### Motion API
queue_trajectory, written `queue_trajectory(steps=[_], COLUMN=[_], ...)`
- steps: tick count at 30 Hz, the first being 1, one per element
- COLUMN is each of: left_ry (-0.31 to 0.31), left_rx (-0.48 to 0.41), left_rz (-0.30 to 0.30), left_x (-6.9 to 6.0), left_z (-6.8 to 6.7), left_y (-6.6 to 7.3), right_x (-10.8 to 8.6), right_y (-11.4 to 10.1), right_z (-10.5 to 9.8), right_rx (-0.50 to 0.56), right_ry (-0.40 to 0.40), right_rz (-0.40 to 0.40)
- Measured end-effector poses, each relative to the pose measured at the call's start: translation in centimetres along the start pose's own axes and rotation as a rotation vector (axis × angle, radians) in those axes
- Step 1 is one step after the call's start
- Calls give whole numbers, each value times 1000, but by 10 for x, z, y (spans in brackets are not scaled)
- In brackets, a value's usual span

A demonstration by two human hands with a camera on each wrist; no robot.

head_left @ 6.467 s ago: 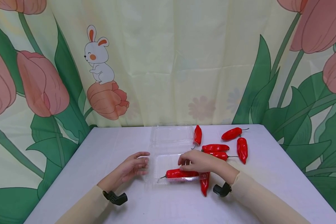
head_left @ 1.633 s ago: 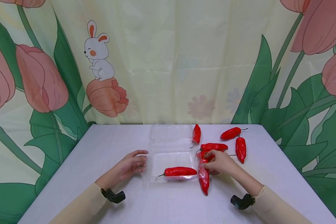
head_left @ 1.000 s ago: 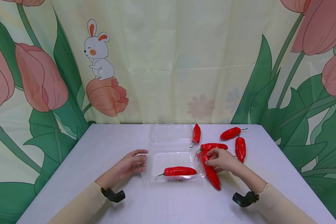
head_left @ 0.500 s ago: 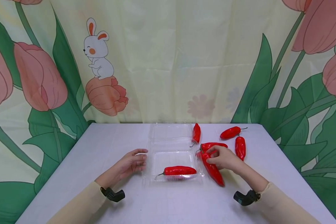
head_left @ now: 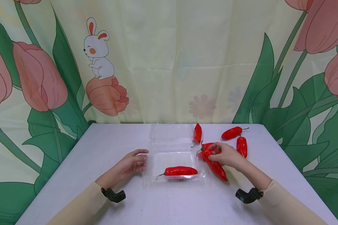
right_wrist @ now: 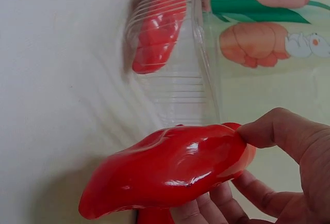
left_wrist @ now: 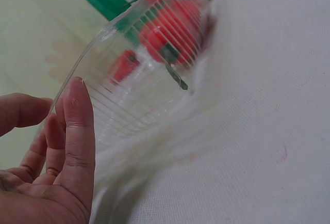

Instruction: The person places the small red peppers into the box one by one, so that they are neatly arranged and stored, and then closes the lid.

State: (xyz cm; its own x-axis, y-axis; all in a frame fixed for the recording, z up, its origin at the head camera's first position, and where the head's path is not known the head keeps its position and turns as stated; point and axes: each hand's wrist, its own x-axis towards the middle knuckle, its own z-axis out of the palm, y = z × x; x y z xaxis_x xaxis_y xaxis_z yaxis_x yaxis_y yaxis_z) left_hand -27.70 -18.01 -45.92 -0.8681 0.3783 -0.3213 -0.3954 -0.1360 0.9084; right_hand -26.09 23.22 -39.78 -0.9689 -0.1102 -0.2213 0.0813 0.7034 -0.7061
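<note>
My right hand (head_left: 226,154) pinches a red chili pepper (head_left: 217,168) between thumb and fingers near its stem end, just right of a clear plastic clamshell box (head_left: 173,158). The right wrist view shows the held pepper (right_wrist: 165,170) tilted, its tip pointing lower left. One red pepper (head_left: 181,171) lies along the near side inside the box, its stem (left_wrist: 177,76) toward the left. My left hand (head_left: 132,165) stands at the box's left edge with relaxed fingers; in the left wrist view these fingers (left_wrist: 77,141) are at the rim.
Behind the right hand lies another red pepper (head_left: 208,145), partly hidden. One red pepper (head_left: 197,133) is beside the raised lid (head_left: 171,132). Two more peppers, one flat (head_left: 231,133) and one upright in view (head_left: 242,147), lie at the back right of the white table (head_left: 157,206).
The right hand has gone from the box to the peppers on its right and taken hold of one, whose tip has swung right and away. The left hand has stayed put.
</note>
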Motion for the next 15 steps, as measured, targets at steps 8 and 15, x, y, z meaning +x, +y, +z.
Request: queue_trajectory(steps=[8,15], left_ry=[10,8], left_rx=[0,6], left_rz=[-8,-9], left_x=[-1,-1], left_z=[1,1], left_y=[1,2], right_x=[-2,-2], right_y=[-7,-13], right_z=[-5,-5], right_rx=[17,14], right_ry=[-8,-13], right_rz=[-28,-36])
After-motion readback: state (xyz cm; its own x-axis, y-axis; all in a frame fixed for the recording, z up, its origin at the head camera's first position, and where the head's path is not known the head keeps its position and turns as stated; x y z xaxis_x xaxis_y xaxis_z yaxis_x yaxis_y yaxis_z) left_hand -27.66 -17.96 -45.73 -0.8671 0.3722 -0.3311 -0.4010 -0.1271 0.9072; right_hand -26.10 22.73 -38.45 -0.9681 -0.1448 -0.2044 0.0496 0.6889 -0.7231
